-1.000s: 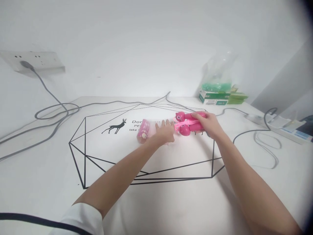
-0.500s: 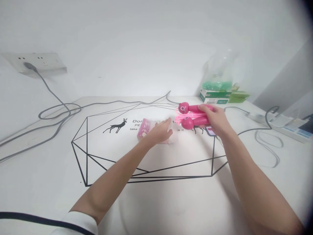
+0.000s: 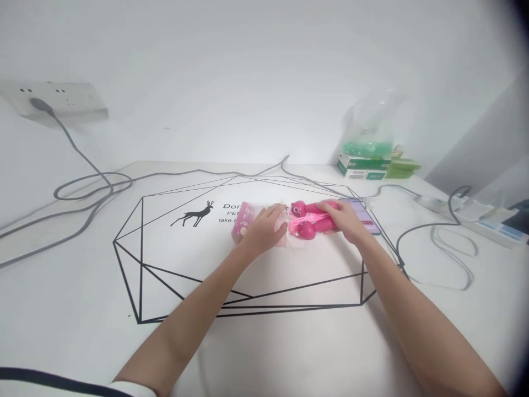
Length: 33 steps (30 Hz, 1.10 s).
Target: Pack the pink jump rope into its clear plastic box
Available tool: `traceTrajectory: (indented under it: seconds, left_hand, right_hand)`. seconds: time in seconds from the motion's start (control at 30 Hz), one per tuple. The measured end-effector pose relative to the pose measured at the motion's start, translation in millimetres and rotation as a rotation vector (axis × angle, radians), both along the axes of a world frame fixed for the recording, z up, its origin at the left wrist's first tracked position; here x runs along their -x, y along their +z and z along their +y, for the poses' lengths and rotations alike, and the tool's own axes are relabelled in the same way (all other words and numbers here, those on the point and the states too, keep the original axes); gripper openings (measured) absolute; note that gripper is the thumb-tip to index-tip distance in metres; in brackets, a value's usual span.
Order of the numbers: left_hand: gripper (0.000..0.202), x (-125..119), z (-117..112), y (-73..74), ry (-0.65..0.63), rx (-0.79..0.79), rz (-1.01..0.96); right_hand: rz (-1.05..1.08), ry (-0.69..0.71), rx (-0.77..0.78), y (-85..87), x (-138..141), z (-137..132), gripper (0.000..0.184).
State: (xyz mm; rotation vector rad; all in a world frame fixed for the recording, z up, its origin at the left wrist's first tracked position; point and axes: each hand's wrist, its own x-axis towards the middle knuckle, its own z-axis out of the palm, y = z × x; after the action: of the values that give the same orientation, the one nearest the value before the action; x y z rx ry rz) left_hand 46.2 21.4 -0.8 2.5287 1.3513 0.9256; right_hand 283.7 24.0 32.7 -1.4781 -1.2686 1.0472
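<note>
A pink skipping rope [image 3: 320, 224] has two handles with animal-head ends and a bundle of pale pink cord between them. My right hand [image 3: 345, 220] is closed round both handles, with the heads pointing left. A see-through plastic box [image 3: 243, 219] with a pink printed end lies on its side on the table. My left hand [image 3: 264, 227] lies over the box and grips it, hiding its middle. The heads are right at the box's clear right end; whether they are inside it I cannot tell.
A phone [image 3: 359, 214] lies just behind my right hand. Green-and-white boxes [image 3: 363, 165] with a plastic bag [image 3: 367, 135] on top stand at the back right. A power strip [image 3: 487, 220] and cables are at the right; a grey cable [image 3: 93, 218] loops at the left.
My right hand has brought the skipping rope down and left to the box's clear end. The phone shows more fully now. My left hand stays on the box.
</note>
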Motion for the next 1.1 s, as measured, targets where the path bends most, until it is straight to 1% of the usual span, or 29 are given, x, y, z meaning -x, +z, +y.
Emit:
traceTrajectory:
  seconds: [0.2, 0.4, 0.6, 0.67, 0.73, 0.87, 0.93, 1.0, 1.1]
  left_hand:
    - [0.048, 2.4, -0.6, 0.0, -0.022, 0.000, 0.023]
    - [0.047, 2.1, -3.3, 2.8, -0.027, 0.013, 0.031]
    - [0.043, 0.7, -8.2, 7.8, -0.046, 0.004, 0.025]
    - [0.041, 0.1, -8.7, 8.0, -0.051, -0.002, 0.027]
    - [0.041, -0.1, -8.9, 7.9, -0.059, -0.009, 0.035]
    - [0.045, 0.1, -9.7, 9.3, -0.060, -0.009, 0.042]
    - [0.046, 0.3, -10.7, 10.7, -0.048, 0.004, 0.044]
    - [0.046, 0.4, -11.8, 11.8, -0.034, 0.020, 0.042]
    - [0.045, 0.2, -13.2, 12.7, -0.032, 0.032, 0.034]
  right_hand:
    - [0.107, 0.035, 0.054, -17.3, 7.1, 3.7, 0.034]
    - [0.238, 0.039, 0.079, -33.8, 11.5, 7.1, 0.032]
    - [0.300, 0.030, 0.135, -39.9, 20.1, 5.0, 0.027]
    - [0.260, 0.045, 0.126, -39.8, 23.7, 3.5, 0.029]
    - [0.165, 0.042, 0.107, -40.0, 26.8, 2.8, 0.032]
    - [-0.190, -0.066, -0.026, -43.9, 29.8, 3.3, 0.039]
    - [-0.344, -0.093, -0.087, -47.6, 29.9, 3.5, 0.043]
    - [-0.424, -0.079, -0.124, -52.1, 30.1, 3.6, 0.046]
    - [-0.442, -0.039, -0.205, -59.9, 30.8, 4.7, 0.045]
